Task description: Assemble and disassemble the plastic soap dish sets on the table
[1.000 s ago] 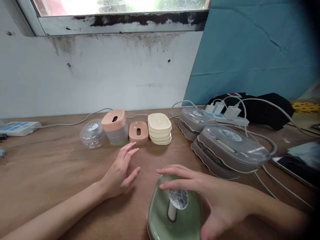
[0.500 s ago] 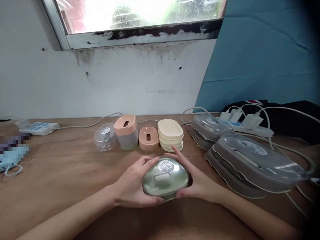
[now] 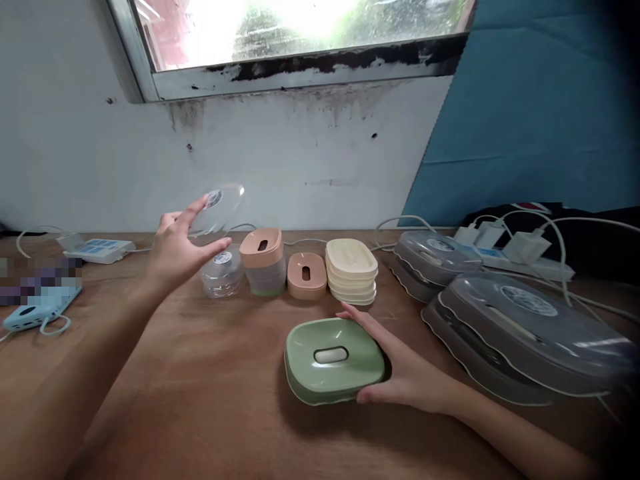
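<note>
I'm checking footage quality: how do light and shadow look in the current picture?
Head view: the window burns out partly to white; head view: soft shadow beside the green box; head view: the clear lid shows faintly; head view: the right edge fades to black.

brown desk [image 3: 210, 413] I look down on, stained white wall [image 3: 280, 147] beyond, bright window [image 3: 310, 30] I see above, its frame [image 3: 320, 63] patchy black, creased blue sheet [image 3: 525, 113] to my right

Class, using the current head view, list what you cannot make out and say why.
In the head view:
Print on the round label of the clear cover in the left hand: too small.
Right end of the green slotted box: partly covered by the right hand.
Far end of the black fabric: lost in the picture's dark right edge.
Purplish item, far left: pixelated.
</note>
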Tool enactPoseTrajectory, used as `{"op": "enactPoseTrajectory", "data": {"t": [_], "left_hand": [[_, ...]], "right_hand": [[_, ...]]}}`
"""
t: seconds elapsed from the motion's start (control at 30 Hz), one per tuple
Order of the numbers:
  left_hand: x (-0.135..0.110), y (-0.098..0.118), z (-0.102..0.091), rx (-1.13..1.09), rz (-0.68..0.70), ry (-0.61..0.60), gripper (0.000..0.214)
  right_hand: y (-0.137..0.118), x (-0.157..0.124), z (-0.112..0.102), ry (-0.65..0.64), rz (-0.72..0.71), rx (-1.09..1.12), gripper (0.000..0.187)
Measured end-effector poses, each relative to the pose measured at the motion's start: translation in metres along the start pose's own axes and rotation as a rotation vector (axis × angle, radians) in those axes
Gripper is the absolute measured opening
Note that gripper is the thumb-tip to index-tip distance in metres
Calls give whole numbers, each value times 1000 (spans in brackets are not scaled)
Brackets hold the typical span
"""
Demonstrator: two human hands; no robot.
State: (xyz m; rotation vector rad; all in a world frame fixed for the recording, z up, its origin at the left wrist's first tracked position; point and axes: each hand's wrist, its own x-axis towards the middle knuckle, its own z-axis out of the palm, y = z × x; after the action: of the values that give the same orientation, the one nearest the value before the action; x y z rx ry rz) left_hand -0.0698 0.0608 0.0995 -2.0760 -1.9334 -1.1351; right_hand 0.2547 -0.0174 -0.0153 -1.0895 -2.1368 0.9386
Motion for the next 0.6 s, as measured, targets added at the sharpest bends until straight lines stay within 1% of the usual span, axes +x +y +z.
{"op": "enactPoseTrajectory", "data": {"t": [0.03, 0.07, 0.1, 0.17, 0.27, 0.37, 0.47, 0.53, 0.6], "left_hand": [[9, -14, 1, 110, -82, -63, 75], [16, -27, 4, 186, -122, -190, 77], [20, -37, 9, 232, -133, -315, 78], [21, -49, 21, 256, -125, -406, 80], [13, -50, 39, 253, -100, -417, 84], [8, -46, 45, 262, -102, -459, 90], [8, -41, 41, 270, -106, -490, 100], [7, -32, 34, 282, -113, -434, 105], [1, -14, 25, 259, -57, -351, 102]], "right_hand": [[-1, 0, 0, -2, 2, -19, 100], [-2, 1, 0, -8, 5, -34, 97], [-3, 1, -1, -16, 5, -46, 94], [-4, 1, -1, -42, -2, -67, 90], [-5, -1, 0, -94, -6, -132, 87], [-7, -2, 1, -102, -11, -186, 87], [-10, -2, 2, -78, -38, -201, 86], [-12, -2, 3, -71, -57, -202, 84], [-15, -2, 4, -68, -70, -210, 83]]}}
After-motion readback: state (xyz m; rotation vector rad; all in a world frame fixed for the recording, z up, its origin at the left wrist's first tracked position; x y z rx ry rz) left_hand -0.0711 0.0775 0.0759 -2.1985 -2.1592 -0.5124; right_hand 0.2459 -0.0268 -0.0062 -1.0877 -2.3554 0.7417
